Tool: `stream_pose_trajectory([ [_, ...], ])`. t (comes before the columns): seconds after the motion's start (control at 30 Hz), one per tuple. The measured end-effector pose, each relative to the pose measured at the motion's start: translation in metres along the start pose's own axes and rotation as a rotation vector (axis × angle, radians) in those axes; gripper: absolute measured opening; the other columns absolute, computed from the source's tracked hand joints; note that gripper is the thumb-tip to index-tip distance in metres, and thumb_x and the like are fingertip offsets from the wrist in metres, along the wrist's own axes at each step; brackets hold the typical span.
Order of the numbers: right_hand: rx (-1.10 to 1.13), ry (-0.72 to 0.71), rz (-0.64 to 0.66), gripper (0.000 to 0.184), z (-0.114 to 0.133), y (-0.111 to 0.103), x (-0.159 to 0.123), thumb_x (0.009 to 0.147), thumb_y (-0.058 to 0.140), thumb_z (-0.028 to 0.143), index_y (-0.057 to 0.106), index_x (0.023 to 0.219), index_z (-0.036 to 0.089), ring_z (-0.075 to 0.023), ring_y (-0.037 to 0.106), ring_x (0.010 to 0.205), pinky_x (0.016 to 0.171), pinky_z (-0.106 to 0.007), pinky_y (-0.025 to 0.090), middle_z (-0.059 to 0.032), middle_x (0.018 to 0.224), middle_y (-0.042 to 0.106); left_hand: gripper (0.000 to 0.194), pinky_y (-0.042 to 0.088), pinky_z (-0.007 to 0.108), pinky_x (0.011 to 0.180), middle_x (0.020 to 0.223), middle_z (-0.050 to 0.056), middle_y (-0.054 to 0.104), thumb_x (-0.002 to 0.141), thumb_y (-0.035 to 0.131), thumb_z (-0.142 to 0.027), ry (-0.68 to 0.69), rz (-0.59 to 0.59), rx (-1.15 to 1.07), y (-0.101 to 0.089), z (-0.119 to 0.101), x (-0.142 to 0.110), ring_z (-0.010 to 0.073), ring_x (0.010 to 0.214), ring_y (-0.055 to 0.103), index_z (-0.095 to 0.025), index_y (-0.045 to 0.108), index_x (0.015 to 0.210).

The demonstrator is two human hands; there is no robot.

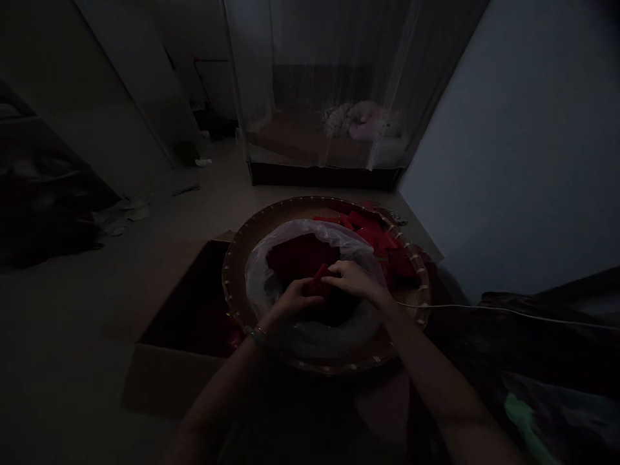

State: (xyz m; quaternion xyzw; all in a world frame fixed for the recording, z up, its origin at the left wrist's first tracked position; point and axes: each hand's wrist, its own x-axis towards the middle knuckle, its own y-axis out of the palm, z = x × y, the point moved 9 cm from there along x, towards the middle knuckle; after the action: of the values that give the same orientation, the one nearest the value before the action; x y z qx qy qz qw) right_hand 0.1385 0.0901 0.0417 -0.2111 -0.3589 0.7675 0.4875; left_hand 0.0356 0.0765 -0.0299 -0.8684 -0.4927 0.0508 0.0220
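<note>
Piece: small, red and held over the bag's opening; its long axis slants, with the upper end pointing away from us and a little to our right.
Left hand: we have thumb and fingers around the lower end, only slightly parted, with the piece between them.
Right hand: we pinch the upper end between thumb and finger, nearly closed.
Bag: whitish plastic, open at the top, its rim spread wide inside the tray; we see dark red contents in it, too dim to name.
Tray: round, woven, with a bound rim; beside the bag, at its far right, it holds a heap of red pieces.
Box: open cardboard, at our left and partly under the tray; something red shows in its dark inside.
Cord: thin and pale, running from the tray's right side off to our right.
Forearms: ours cross the tray's near rim and hide parts of it.
Curtain: sheer, hanging beyond the tray.
</note>
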Motion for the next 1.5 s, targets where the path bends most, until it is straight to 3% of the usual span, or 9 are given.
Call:
stream_pose_trajectory([
  [0.23,0.048,0.004,0.02,0.015,0.004,0.001,0.004,0.077,0.06,0.026,0.069,0.085,0.017,-0.0165,0.061,0.074,0.065,-0.024,0.041,-0.0036,0.081,0.069,0.04,0.044,0.023,0.063,0.08,0.004,0.067,0.062,0.074,-0.033,-0.061,-0.013,-0.04,-0.002,0.001,0.001,0.0152,0.07,0.058,-0.01,0.067,0.094],
  [0.47,0.23,0.109,-0.386,0.045,-0.019,-0.023,0.001,0.068,0.068,0.036,0.058,0.107,0.018,-0.0157,0.059,0.076,0.068,-0.027,0.046,-0.0053,0.094,0.065,0.047,0.044,0.025,0.065,0.08,0.004,0.066,0.06,0.076,-0.037,-0.109,-0.042,-0.156,-0.007,0.004,0.005,0.0137,0.066,0.058,-0.008,0.064,0.096],
  [0.6,0.272,0.189,-0.271,0.031,-0.029,-0.003,0.003,0.069,0.065,0.041,0.065,0.085,0.014,-0.0152,0.056,0.066,0.06,-0.025,0.041,-0.0031,0.076,0.065,0.046,0.046,0.027,0.069,0.085,0.005,0.067,0.06,0.076,-0.036,-0.073,-0.083,-0.11,-0.011,0.001,0.008,0.0159,0.072,0.06,-0.009,0.063,0.096],
  [0.7,0.34,0.217,-0.295,0.032,-0.036,0.001,0.003,0.068,0.063,0.045,0.065,0.072,0.013,-0.014,0.054,0.06,0.054,-0.024,0.038,-0.0004,0.065,0.062,0.046,0.047,0.026,0.068,0.084,0.005,0.067,0.057,0.078,-0.03,-0.063,-0.08,-0.044,-0.009,0.0,0.009,0.0165,0.073,0.061,-0.009,0.064,0.095],
  [0.8,0.383,0.236,-0.369,0.034,-0.038,-0.008,0.001,0.067,0.063,0.047,0.065,0.073,0.014,-0.0146,0.055,0.062,0.054,-0.024,0.039,-0.0012,0.067,0.063,0.046,0.047,0.025,0.065,0.08,0.004,0.068,0.054,0.078,-0.024,-0.097,-0.073,-0.049,-0.007,0.004,0.009,0.0155,0.069,0.061,-0.009,0.065,0.095],
  [0.93,0.373,0.199,-0.465,0.035,-0.025,-0.034,-0.01,0.078,0.052,0.046,0.066,0.092,0.017,-0.0153,0.058,0.064,0.057,-0.025,0.043,-0.0038,0.082,0.068,0.04,0.046,0.022,0.056,0.072,0.002,0.066,0.054,0.076,-0.019,-0.132,-0.105,-0.057,-0.011,0.009,0.005,0.0127,0.061,0.058,-0.008,0.065,0.092],
  [1.03,0.262,0.138,-0.363,0.031,-0.012,-0.041,-0.012,0.083,0.048,0.04,0.068,0.091,0.018,-0.0168,0.061,0.072,0.064,-0.026,0.045,-0.0049,0.089,0.069,0.039,0.045,0.021,0.053,0.071,0.001,0.065,0.056,0.074,-0.019,-0.121,-0.12,-0.012,-0.015,0.012,0.004,0.0119,0.058,0.057,-0.008,0.065,0.093],
  [1.23,0.161,0.001,0.015,0.028,0.0,-0.023,-0.002,0.086,0.044,0.031,0.066,0.098,0.019,-0.0183,0.06,0.088,0.077,-0.028,0.044,-0.0046,0.099,0.068,0.034,0.044,0.02,0.057,0.076,0.0,0.067,0.06,0.069,-0.016,-0.004,-0.114,0.188,-0.02,0.011,0.009,0.0133,0.065,0.058,-0.011,0.067,0.094],
  [1.5,0.107,-0.029,-0.009,0.025,0.011,-0.038,0.001,0.088,0.04,0.027,0.062,0.097,0.019,-0.0153,0.057,0.083,0.076,-0.027,0.043,-0.003,0.092,0.065,0.034,0.044,0.021,0.059,0.078,0.0,0.067,0.06,0.068,-0.017,0.008,-0.139,0.205,-0.024,0.012,0.008,0.0146,0.068,0.058,-0.011,0.067,0.094],
])
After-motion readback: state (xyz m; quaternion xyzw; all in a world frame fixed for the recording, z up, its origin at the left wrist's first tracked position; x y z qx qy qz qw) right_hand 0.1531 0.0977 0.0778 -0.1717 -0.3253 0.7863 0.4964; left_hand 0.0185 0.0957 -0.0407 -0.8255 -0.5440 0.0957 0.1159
